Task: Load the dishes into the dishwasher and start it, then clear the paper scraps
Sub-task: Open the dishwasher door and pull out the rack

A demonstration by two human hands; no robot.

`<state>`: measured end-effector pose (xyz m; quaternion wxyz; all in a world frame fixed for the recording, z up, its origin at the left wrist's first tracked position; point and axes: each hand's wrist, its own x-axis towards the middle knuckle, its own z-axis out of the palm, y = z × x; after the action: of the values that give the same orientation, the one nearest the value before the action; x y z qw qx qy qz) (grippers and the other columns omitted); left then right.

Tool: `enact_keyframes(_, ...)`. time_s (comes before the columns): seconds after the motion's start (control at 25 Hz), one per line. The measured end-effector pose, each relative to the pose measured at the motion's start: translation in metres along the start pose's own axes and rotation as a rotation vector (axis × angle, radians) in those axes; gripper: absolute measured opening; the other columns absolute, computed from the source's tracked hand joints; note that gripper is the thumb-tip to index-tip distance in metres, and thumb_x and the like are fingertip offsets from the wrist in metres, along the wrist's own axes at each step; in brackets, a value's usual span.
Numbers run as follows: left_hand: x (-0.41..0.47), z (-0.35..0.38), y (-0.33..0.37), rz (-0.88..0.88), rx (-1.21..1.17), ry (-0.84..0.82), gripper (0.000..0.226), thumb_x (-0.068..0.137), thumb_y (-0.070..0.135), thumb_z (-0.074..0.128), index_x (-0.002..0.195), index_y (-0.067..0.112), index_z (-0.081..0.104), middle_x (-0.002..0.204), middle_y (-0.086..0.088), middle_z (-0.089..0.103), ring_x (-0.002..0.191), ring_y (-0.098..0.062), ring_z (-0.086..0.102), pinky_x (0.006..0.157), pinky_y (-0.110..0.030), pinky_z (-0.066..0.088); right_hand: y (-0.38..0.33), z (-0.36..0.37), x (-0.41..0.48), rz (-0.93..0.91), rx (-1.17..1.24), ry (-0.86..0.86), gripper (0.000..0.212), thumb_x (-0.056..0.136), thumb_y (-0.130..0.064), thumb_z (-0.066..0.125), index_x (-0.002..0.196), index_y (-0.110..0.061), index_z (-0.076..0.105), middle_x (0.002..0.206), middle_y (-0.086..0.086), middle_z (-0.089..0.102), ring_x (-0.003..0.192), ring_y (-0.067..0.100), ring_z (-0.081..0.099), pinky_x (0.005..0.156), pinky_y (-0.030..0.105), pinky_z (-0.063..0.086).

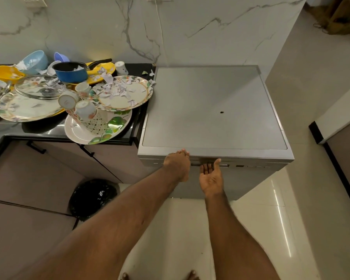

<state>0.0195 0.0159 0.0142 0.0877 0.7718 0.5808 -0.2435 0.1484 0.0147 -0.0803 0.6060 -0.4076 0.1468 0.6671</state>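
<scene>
The silver dishwasher [214, 110] stands closed to the right of the black counter [49, 130]. My left hand [178, 166] rests with its fingertips on the dishwasher's top front edge. My right hand [210, 176] is palm up, its fingers hooked into the door handle recess [224, 165], fingertips hidden. On the counter lie piled dishes: patterned plates [125, 98], a glass lid [38, 87], cups [85, 110], a blue saucepan [73, 72], a yellow bowl [5, 73] and a light blue bowl [35, 61]. Torn paper scraps [111, 87] are strewn over them.
A bin lined with a black bag [92, 199] stands on the floor below the counter, left of my arms. A marble wall runs behind. Pale glossy floor tiles [271, 209] spread to the right. A small dark speck [222, 112] sits on the dishwasher top.
</scene>
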Motion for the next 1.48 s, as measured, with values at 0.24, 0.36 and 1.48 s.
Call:
enact_keyframes(0.24,0.003,-0.008,-0.01,0.038,-0.02,-0.013,0.083,0.097,0.021,0.059,0.164,0.01,0.013,0.171,-0.01,0.014,0.151,-0.028,0.035,0.115,-0.048,0.043,-0.005,-0.006,0.008,0.007,-0.019,-0.027,0.032,0.101,-0.038,0.062,0.11,-0.008,0.061,0.118,0.009,0.058,0.122,0.024,0.052,0.116,0.035,0.04)
enact_keyframes(0.36,0.001,0.003,-0.018,0.069,-0.04,0.014,0.085,0.097,0.015,0.057,0.165,0.013,0.006,0.172,-0.008,0.007,0.155,-0.024,0.024,0.122,-0.045,0.034,-0.004,-0.01,0.012,0.007,-0.072,-0.018,0.037,0.1,-0.04,0.063,0.117,-0.007,0.061,0.129,0.011,0.056,0.109,0.02,0.06,0.109,0.032,0.044)
enact_keyframes(1.48,-0.046,0.106,0.009,-0.08,-0.225,-0.092,0.021,0.1,0.018,0.058,0.119,0.02,0.066,0.112,-0.006,0.068,0.1,-0.027,0.065,0.091,-0.046,0.057,-0.047,-0.107,-0.073,-0.602,-2.266,-0.089,0.017,0.101,-0.031,0.058,0.101,-0.022,0.072,0.104,0.002,0.069,0.095,0.024,0.065,0.084,0.043,0.055)
